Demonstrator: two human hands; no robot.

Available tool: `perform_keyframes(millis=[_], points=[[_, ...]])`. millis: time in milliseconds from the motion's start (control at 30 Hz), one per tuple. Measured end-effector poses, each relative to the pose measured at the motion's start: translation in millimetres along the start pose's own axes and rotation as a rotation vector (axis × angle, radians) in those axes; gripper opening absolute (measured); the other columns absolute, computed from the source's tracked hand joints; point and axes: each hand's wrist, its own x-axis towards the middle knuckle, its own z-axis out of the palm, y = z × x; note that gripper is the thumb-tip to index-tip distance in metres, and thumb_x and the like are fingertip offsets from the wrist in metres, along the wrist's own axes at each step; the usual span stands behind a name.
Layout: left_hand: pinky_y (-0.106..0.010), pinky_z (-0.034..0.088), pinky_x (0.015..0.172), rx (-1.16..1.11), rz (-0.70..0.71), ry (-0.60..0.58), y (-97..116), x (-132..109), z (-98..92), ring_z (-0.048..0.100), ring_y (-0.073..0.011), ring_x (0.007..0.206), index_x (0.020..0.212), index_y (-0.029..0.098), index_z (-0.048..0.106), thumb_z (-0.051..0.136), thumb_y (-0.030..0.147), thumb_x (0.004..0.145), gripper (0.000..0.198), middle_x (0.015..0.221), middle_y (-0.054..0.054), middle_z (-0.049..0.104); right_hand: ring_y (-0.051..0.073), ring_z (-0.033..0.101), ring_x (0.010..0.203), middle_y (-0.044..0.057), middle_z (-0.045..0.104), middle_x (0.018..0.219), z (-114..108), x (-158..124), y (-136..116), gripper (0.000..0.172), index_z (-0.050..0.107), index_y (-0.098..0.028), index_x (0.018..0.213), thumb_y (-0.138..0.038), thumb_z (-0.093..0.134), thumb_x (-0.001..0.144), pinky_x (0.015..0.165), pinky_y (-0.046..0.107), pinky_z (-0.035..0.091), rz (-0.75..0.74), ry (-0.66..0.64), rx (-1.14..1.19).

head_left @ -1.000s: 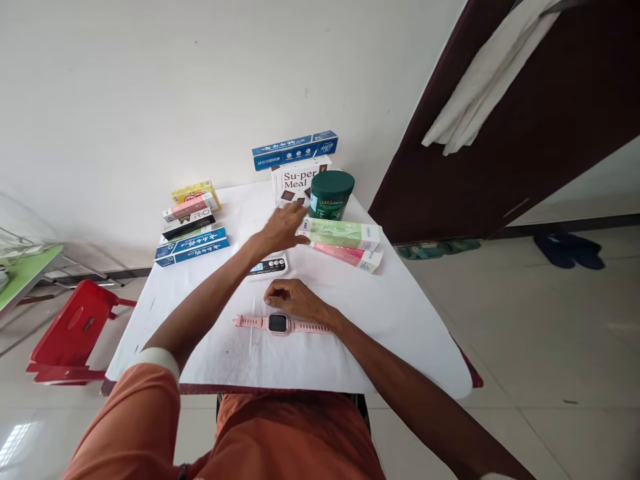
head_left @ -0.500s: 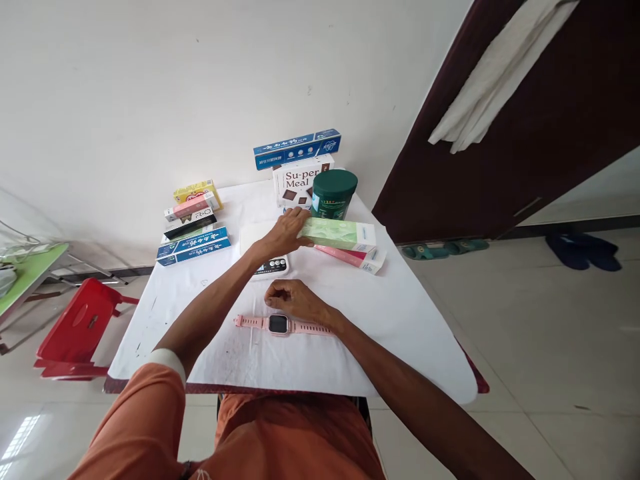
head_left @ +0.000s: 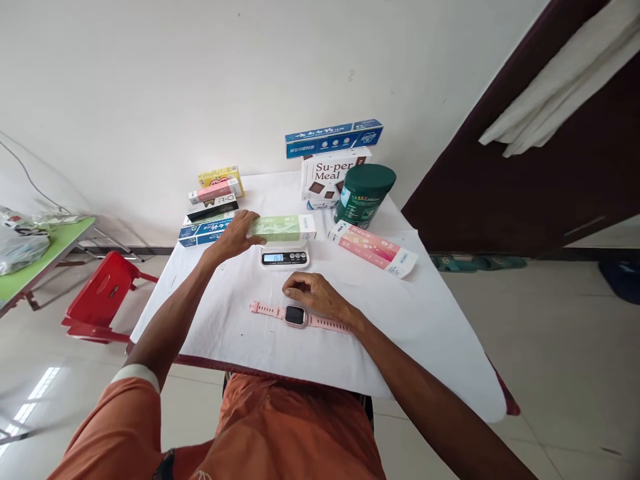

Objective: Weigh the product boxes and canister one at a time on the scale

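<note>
My left hand (head_left: 237, 235) grips the left end of a light green carton (head_left: 281, 228), thumb in front and fingers over the top. The carton lies level across a white kitchen scale (head_left: 285, 257), whose display is lit, and hides most of its weighing plate. Resting on the table, my right hand (head_left: 316, 293) is loosely curled with nothing visible in it. Just below it lies a pink-strapped smartwatch (head_left: 295, 316), its strap partly under my right wrist. To the right of the scale a pink carton (head_left: 373, 249) lies at a slant.
A green tub (head_left: 364, 195) stands before a white Su-per Meal box (head_left: 333, 175), with a long blue carton (head_left: 334, 138) behind. Several small boxes, including a yellow one (head_left: 220, 177), are grouped at the left. A red chair (head_left: 106, 293) stands left of the white-covered table (head_left: 425, 347).
My left hand has carried the green carton leftward from above the pink carton to the scale. The pink carton is now uncovered. My right hand stays by the watch; the camera view has shifted.
</note>
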Motion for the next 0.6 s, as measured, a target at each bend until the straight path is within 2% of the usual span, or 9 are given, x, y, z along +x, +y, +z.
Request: perform_keyframes(millis=[300,467,533,600], points=[[-0.045,0.047,0.103,-0.006,-0.028,-0.039,-11,3,19.6,0.056,-0.0287,0.114,0.124,0.02,0.055,0.07,0.039,0.091,0.04,0.119,-0.011,0.06,0.018,0.063,0.078,0.003,0.073,0.086,0,0,1,0.018,0.073,-0.02,0.084,-0.037,0.067,0.088,0.075,0.032,0.049,0.001,-0.002,-0.002],[-0.047,0.047,0.106,-0.034,-0.065,-0.076,-15,2,19.8,0.056,-0.0298,0.119,0.133,0.021,0.054,0.072,0.046,0.09,0.053,0.125,-0.012,0.059,0.018,0.062,0.077,0.003,0.072,0.084,0,0,0,0.017,0.072,-0.02,0.084,-0.037,0.068,0.087,0.074,0.032,0.048,0.012,0.001,0.011],[-0.049,0.045,0.11,-0.041,-0.066,-0.043,-15,-3,19.6,0.054,-0.0314,0.125,0.138,0.021,0.053,0.075,0.051,0.088,0.063,0.13,-0.014,0.058,0.018,0.061,0.076,0.002,0.071,0.082,0,0,-1,0.018,0.072,-0.02,0.083,-0.037,0.068,0.087,0.072,0.031,0.047,0.015,-0.003,0.015],[-0.05,0.042,0.115,-0.058,-0.056,0.06,-13,-12,22.1,0.051,-0.0325,0.132,0.142,0.021,0.051,0.077,0.056,0.085,0.071,0.138,-0.015,0.055,0.017,0.061,0.075,0.002,0.071,0.081,0,0,-2,0.018,0.072,-0.02,0.083,-0.037,0.068,0.087,0.072,0.031,0.046,0.01,-0.007,0.013]])
